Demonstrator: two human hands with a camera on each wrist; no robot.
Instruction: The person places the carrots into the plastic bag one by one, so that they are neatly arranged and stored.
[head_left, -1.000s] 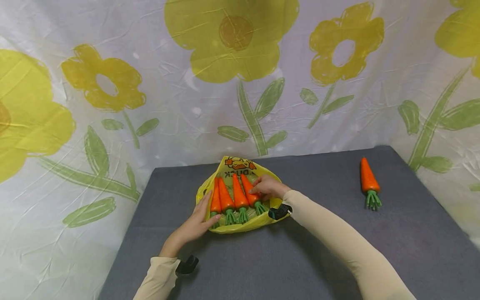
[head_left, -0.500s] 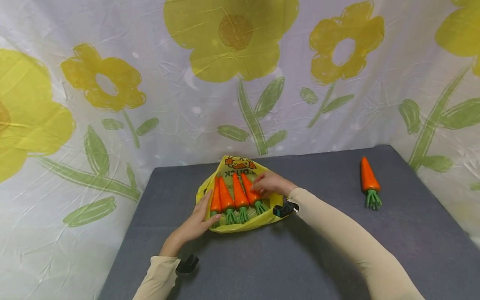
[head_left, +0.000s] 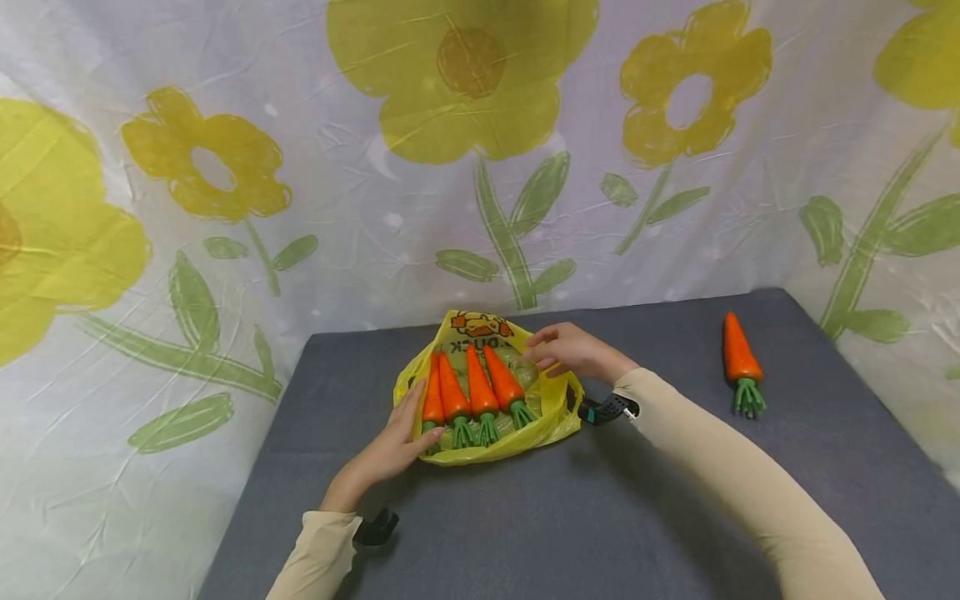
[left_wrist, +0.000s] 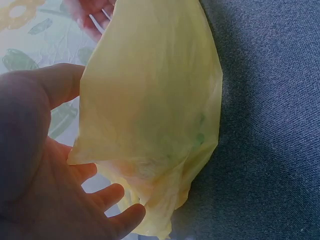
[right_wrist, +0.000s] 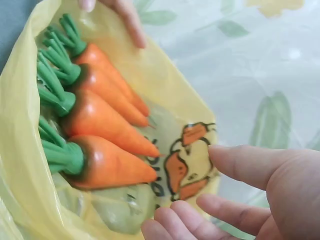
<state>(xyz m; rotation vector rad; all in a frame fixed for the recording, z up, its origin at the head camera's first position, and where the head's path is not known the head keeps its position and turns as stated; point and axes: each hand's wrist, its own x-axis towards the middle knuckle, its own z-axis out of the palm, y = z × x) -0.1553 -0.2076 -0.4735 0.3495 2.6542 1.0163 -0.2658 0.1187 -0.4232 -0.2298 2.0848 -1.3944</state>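
A yellow plastic bag [head_left: 555, 408] with a duck print lies on the table, its mouth spread toward me. Several orange toy carrots [head_left: 478, 387] with green tops rest side by side inside. My left hand [head_left: 386, 446] holds the bag's left rim; in the left wrist view, thumb and forefinger reach behind the yellow film while the other fingers stay in front. My right hand [head_left: 573, 350] hovers at the right rim, fingers loosely bent and holding nothing. In the right wrist view its fingers [right_wrist: 185, 220] are apart from the carrots, near the duck print [right_wrist: 190, 162].
Another toy carrot [head_left: 740, 358] lies alone on the right part of the dark grey table [head_left: 525, 533], its green top toward me. Behind the table hangs a white cloth [head_left: 360, 233] with painted yellow flowers.
My right hand has let go of the rightmost carrot in the bag and moved up and to the right. My left hand and the carrots have stayed almost still.
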